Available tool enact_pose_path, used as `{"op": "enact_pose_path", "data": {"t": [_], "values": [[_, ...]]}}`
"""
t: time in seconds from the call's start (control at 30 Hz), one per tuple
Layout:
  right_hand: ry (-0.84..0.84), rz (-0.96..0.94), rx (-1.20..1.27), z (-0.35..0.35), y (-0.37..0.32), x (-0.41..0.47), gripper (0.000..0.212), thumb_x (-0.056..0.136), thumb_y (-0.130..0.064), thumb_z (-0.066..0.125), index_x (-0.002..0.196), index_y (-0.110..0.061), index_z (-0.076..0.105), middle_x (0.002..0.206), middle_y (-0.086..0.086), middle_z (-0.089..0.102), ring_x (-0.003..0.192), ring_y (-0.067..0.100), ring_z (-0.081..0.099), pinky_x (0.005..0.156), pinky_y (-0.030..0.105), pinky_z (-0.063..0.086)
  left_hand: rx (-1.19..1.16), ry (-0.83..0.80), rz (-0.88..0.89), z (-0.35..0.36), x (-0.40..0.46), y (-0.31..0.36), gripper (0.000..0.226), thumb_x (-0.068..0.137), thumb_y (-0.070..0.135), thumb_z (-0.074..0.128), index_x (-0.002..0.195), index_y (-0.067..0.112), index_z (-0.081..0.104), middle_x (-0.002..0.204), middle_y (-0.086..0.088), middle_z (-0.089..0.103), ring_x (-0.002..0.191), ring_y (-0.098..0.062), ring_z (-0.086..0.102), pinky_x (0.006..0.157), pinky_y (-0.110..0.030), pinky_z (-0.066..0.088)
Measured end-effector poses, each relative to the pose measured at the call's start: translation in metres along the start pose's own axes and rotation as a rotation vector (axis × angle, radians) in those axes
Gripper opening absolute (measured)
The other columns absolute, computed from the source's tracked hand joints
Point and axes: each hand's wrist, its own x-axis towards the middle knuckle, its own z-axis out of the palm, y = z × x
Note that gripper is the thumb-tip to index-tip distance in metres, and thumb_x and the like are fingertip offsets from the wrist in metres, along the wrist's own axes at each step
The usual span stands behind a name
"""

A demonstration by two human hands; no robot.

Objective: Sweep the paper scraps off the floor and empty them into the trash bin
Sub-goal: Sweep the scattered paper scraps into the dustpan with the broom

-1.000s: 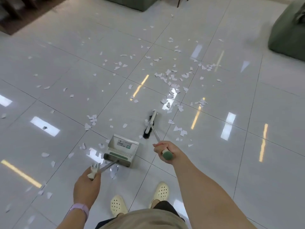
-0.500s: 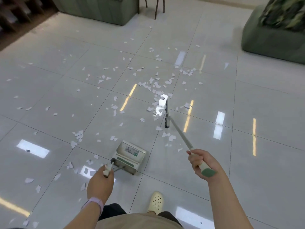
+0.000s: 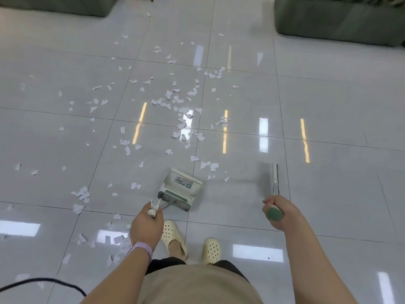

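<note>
White paper scraps [image 3: 175,99] lie scattered over the glossy grey tile floor, thickest straight ahead and looser to the left. My left hand [image 3: 146,224] grips the handle of a white-and-green dustpan [image 3: 180,188], which sits on the floor in front of my feet. My right hand [image 3: 279,212] grips the green-capped handle of the broom [image 3: 274,179]. The broom is motion-blurred, and its head is off to the right of the dustpan. No trash bin is in view.
Two green upholstered seats stand at the back, one at the left [image 3: 59,5] and one at the right [image 3: 339,20]. A black cable [image 3: 43,281] curves across the floor at the lower left. My feet in cream clogs [image 3: 173,235] stand just behind the dustpan.
The broom has swung from the scrap pile ahead back toward me and to the right. I have stepped forward and the view has turned, with the dustpan still at my left hand.
</note>
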Motion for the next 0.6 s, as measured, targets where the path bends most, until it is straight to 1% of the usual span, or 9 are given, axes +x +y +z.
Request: {"op": "enact_pose_path", "data": {"t": [0.07,0.13,0.2,0.23,0.27,0.33,0.4,0.5,0.6], "values": [[0.032,0.020,-0.063,0.012,0.013,0.004,0.018,0.088,0.007,0.043,0.084,-0.010,0.050,0.056,0.001,0.039,0.029,0.010,0.039,0.031,0.015,0.036,0.009,-0.027,0.023,-0.011,0.018,-0.002,0.032,0.092,0.060,0.048,0.091,0.030,0.058,0.063,0.006,0.064,0.063,-0.021,0.066,0.063,-0.039,0.059],[0.037,0.015,-0.288,0.037,0.035,0.014,0.018,0.084,0.007,0.044,0.077,-0.008,0.050,0.054,0.003,0.040,0.031,0.012,0.041,0.032,0.017,0.036,0.005,-0.033,0.039,-0.022,0.034,-0.003,0.031,0.093,0.059,0.048,0.091,0.030,0.059,0.062,0.006,0.063,0.063,-0.020,0.066,0.063,-0.039,0.059],[0.003,0.018,-0.570,0.078,0.071,0.023,0.016,0.079,0.006,0.045,0.071,-0.007,0.049,0.053,0.006,0.044,0.039,0.016,0.043,0.038,0.019,0.036,-0.006,-0.030,0.044,-0.031,0.048,-0.007,0.028,0.095,0.055,0.049,0.089,0.030,0.059,0.062,0.005,0.063,0.062,-0.019,0.067,0.062,-0.039,0.058],[-0.027,0.039,-0.667,0.101,0.093,0.024,0.013,0.076,0.004,0.047,0.071,-0.007,0.050,0.055,0.008,0.046,0.043,0.018,0.044,0.042,0.020,0.037,-0.008,-0.028,0.035,-0.035,0.055,-0.010,0.027,0.096,0.053,0.050,0.089,0.029,0.060,0.063,0.005,0.063,0.063,-0.019,0.066,0.062,-0.038,0.058],[-0.074,0.081,-0.704,0.124,0.115,0.024,0.009,0.073,0.002,0.049,0.073,-0.007,0.051,0.056,0.008,0.047,0.046,0.018,0.044,0.045,0.021,0.038,-0.010,-0.024,0.023,-0.039,0.061,-0.015,0.025,0.096,0.051,0.051,0.090,0.029,0.061,0.064,0.005,0.064,0.064,-0.020,0.066,0.063,-0.037,0.057],[-0.151,0.164,-0.738,0.170,0.149,0.018,0.012,0.072,-0.001,0.050,0.081,-0.009,0.053,0.058,0.006,0.049,0.049,0.017,0.046,0.048,0.025,0.042,-0.019,-0.008,-0.006,-0.050,0.072,-0.025,0.025,0.096,0.052,0.051,0.096,0.030,0.063,0.066,0.005,0.065,0.066,-0.021,0.065,0.063,-0.034,0.055],[-0.230,0.218,-0.759,0.209,0.164,0.012,0.013,0.078,0.001,0.049,0.085,-0.009,0.054,0.060,0.004,0.049,0.049,0.015,0.047,0.047,0.026,0.043,-0.034,0.012,-0.037,-0.064,0.080,-0.036,0.025,0.096,0.053,0.052,0.095,0.031,0.063,0.065,0.005,0.064,0.065,-0.021,0.064,0.061,-0.032,0.053],[-0.298,0.288,-0.737,0.255,0.156,0.014,0.013,0.085,0.004,0.047,0.082,-0.008,0.050,0.054,-0.001,0.042,0.038,0.009,0.042,0.039,0.020,0.040,-0.067,0.041,-0.102,-0.086,0.092,-0.053,0.029,0.096,0.052,0.052,0.084,0.027,0.059,0.064,0.004,0.064,0.064,-0.021,0.063,0.063,-0.034,0.055],[-0.370,0.331,-0.603,0.290,0.134,0.027,0.019,0.086,0.005,0.048,0.081,-0.011,0.040,0.058,-0.004,0.035,0.034,0.007,0.039,0.033,0.018,0.037,-0.109,0.082,-0.156,-0.104,0.101,-0.068,0.029,0.095,0.048,0.053,0.081,0.023,0.059,0.066,0.002,0.064,0.065,-0.024,0.063,0.065,-0.037,0.056]]}}
